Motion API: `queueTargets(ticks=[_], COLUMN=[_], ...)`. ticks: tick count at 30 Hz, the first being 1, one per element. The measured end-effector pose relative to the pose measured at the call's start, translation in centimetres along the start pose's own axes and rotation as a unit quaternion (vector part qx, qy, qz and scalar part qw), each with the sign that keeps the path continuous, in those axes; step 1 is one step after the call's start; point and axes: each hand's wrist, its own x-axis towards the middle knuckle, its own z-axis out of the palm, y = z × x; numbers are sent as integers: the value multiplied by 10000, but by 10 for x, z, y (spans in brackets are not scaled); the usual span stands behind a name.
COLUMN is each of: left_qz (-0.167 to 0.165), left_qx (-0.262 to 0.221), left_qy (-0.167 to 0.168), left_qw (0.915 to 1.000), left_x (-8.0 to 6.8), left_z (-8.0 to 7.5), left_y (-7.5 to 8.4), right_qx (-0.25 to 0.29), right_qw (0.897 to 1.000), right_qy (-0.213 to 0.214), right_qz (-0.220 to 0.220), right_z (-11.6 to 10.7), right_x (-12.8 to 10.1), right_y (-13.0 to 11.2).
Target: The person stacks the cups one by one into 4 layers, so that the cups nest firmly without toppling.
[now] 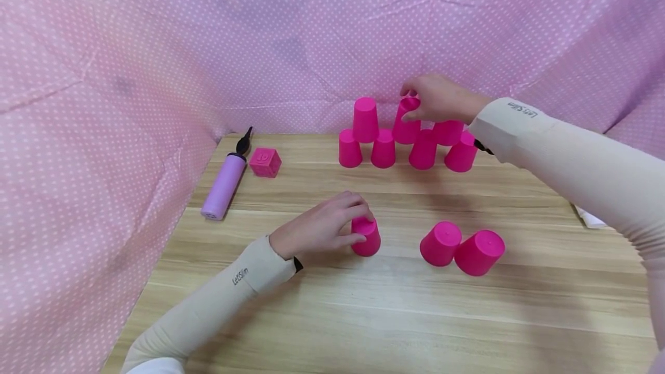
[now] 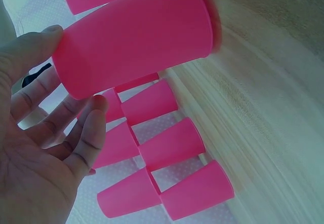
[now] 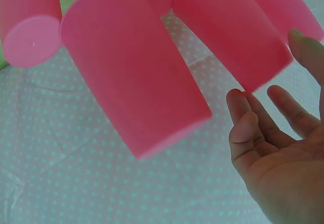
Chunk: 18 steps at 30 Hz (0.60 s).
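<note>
My left hand (image 1: 328,225) holds an upside-down pink cup (image 1: 368,240) by its base end. In the left wrist view, the thumb is on one side of that cup (image 2: 136,39) and the fingers on the other. Farther back, my right hand (image 1: 441,98) pinches the middle upper cup (image 1: 405,126) of a stack. The right wrist view has its thumb and fingertips at the base corners of this cup (image 3: 233,31). Below stands a row of several inverted cups (image 1: 383,150); one upper cup (image 1: 366,120) is at the left, another (image 1: 448,131) partly behind my wrist.
Two more inverted pink cups (image 1: 440,243) (image 1: 479,253) stand side by side at the front right. A purple hand pump (image 1: 224,187) with a black nozzle lies at the left beside a pink cube (image 1: 265,163). Dotted pink cloth (image 1: 291,45) hangs behind the wooden table (image 1: 395,316).
</note>
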Motion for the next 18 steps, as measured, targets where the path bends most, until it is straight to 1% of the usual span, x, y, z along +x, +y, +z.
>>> queueTargets(ticks=[2, 5, 7, 9, 12, 14, 16, 18], left_qz=[-42, -175, -262, -332, -404, -450, -469, -473], left_qx=[-7, 13, 45, 71, 50, 1, -12, -12], left_qy=[-11, 11, 61, 124, 182, 181, 164, 154], left_qw=[10000, 9998, 9996, 9993, 9990, 9988, 9988, 9988], left_x=[-1, -3, -4, -4, -5, -5, -5, -4], left_z=[-1, -3, -5, -5, -5, -5, -4, -4], left_y=[1, 2, 2, 2, 2, 2, 2, 3], right_qx=[31, -1, -111, -325, -570, -650, -621, -612], right_qw=[10000, 9992, 9974, 9930, 9815, 9737, 9707, 9718], right_qy=[80, 366, 609, 871, 1226, 1338, 1288, 1114], right_qz=[22, -135, -363, -723, -1355, -1723, -1931, -1986], right_z=[-5, -13, -17, -16, -5, 9, 24, 40], right_x=[-5, -21, -36, -54, -80, -98, -116, -134], right_y=[-1, -3, -4, -5, -7, -8, -11, -14])
